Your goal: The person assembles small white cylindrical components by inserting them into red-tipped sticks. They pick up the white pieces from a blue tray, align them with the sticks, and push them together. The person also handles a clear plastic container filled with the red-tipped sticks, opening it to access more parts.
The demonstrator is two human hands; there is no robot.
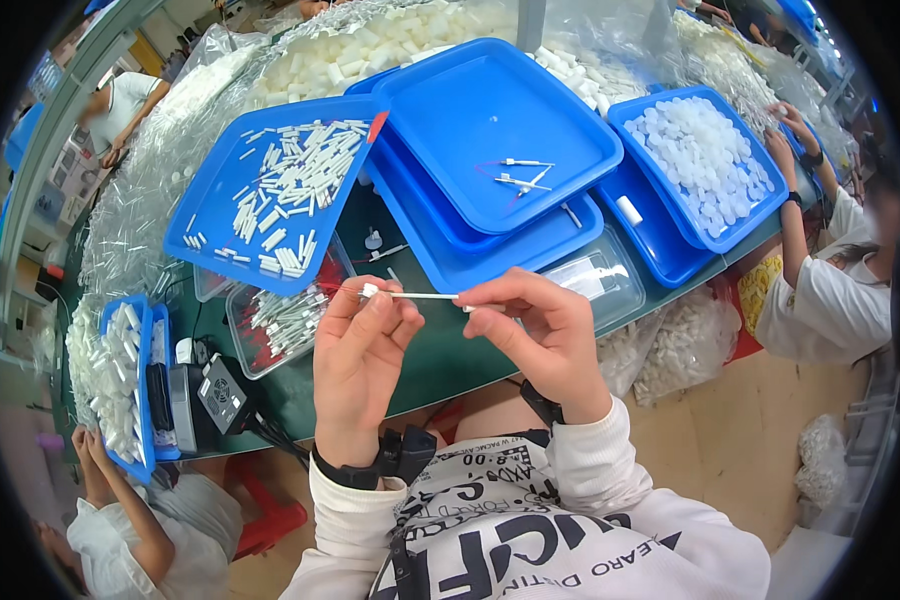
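Note:
My left hand (355, 350) and my right hand (535, 325) hold one thin white tube assembly (415, 295) between their fingertips, level above the green table (450, 350). A small white cap sits at the left end, pinched by my left fingers. My right fingers pinch the right end. Beyond my hands lies a blue tray (570, 130) holding a few finished thin pieces (522, 178). To its left a tilted blue tray (205, 215) carries several short white tubes (295, 185).
Clear plastic boxes (600, 275) stand under the trays. A blue tray of white caps (705, 160) is at the right, another tray of white parts (120, 375) at the left. Bags of white parts heap behind. Other people sit at left, lower left and right.

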